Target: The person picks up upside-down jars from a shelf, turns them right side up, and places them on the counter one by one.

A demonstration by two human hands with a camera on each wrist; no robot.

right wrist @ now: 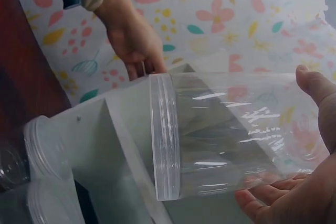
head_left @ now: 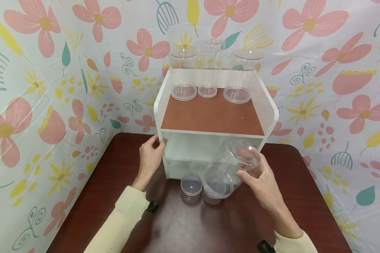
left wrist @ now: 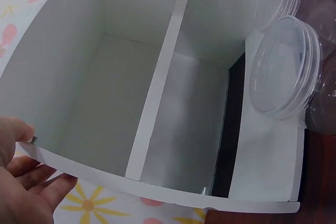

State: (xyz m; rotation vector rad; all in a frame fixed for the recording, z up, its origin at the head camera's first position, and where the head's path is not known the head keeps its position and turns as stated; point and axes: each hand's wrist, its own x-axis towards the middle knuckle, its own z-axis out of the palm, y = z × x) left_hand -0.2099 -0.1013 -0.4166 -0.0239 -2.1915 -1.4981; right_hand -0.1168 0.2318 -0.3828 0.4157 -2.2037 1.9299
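My right hand holds a large clear plastic jar near one end, tilted in front of the middle level of a small white shelf. Its ribbed lid end points away from the palm in the right wrist view, and the jar looks empty. At the shelf's left side, my left hand grips the side panel's front edge. Thumb inside and fingers outside, the left hand pinches that panel. Two smaller clear jars, one at left and one partly behind the large jar, stand on the table before the shelf.
Three clear jars stand on the shelf's brown top: left, middle and right. A white divider separates the two lower compartments. The dark red table lies beneath, with a flower-patterned cloth around the back and sides.
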